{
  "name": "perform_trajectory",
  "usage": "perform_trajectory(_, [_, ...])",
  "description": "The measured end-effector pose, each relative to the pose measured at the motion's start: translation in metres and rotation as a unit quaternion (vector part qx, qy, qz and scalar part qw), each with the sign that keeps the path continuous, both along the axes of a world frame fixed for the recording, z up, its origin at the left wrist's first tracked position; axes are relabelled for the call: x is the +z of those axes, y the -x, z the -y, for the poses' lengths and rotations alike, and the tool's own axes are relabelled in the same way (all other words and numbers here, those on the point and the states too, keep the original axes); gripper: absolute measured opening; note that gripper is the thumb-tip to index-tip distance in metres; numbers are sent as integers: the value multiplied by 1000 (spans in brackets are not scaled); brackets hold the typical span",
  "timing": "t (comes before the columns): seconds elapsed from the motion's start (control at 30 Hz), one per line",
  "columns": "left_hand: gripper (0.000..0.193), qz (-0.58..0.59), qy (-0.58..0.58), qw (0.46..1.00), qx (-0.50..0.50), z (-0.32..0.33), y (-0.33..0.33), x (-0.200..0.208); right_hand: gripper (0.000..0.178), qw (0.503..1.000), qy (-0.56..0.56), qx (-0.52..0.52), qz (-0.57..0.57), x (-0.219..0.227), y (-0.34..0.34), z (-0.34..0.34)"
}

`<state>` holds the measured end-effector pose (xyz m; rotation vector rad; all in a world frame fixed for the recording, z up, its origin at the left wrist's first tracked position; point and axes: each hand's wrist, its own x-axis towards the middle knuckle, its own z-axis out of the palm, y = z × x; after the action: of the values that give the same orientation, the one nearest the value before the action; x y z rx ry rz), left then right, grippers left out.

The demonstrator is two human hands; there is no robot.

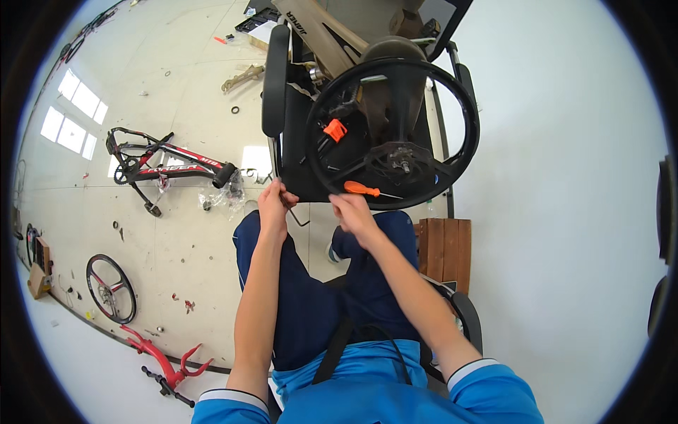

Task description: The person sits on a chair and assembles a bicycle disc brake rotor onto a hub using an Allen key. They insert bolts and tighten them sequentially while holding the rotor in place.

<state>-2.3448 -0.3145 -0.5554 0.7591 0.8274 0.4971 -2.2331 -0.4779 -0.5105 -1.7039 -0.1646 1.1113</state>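
My left hand (272,206) is closed around an L-shaped hex key (300,220), its bent end sticking out below the fingers beside the front edge of a black chair seat (293,166). My right hand (355,216) is closed, fingertips at the lower left rim of a black spoked wheel (471,134); whatever they pinch is hidden. The wheel lies on the chair, its hub axle (405,167) facing up. Just beyond my right hand lies an orange-handled screwdriver (361,189). Inside the rim, an orange piece (335,131) rests among dark parts.
A tan bike frame (311,35) leans at the chair's far side, between the armrests (276,81). On the floor to the left lie a black and red bike frame (176,166), another wheel (111,290) and a red fork (162,360). A wooden box (445,251) stands at right.
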Motion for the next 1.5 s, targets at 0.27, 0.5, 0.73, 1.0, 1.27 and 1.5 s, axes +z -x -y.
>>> perform_trajectory(0.27, [34, 7, 22, 1000, 5, -5, -1, 11, 18, 964, 160, 133, 166, 16, -118, -123])
perform_trajectory(0.5, [35, 32, 50, 998, 17, -17, 5, 12, 11, 998, 57, 12, -34, 9, -131, -109])
perform_trajectory(0.73, [34, 18, 57, 998, 0, -16, 5, 13, 12, 971, 168, -144, 95, -36, -158, -119])
perform_trajectory(1.0, [31, 20, 60, 998, -23, -11, -2, 15, 21, 857, 313, -260, 315, -90, -189, -109])
perform_trajectory(1.27, [31, 4, 59, 998, -21, -9, -3, 16, 40, 824, 391, -65, 404, -66, -171, -118])
perform_trajectory(1.5, [35, -10, 55, 998, -21, -9, -6, 16, 29, 786, 399, -39, 471, -71, -157, -122])
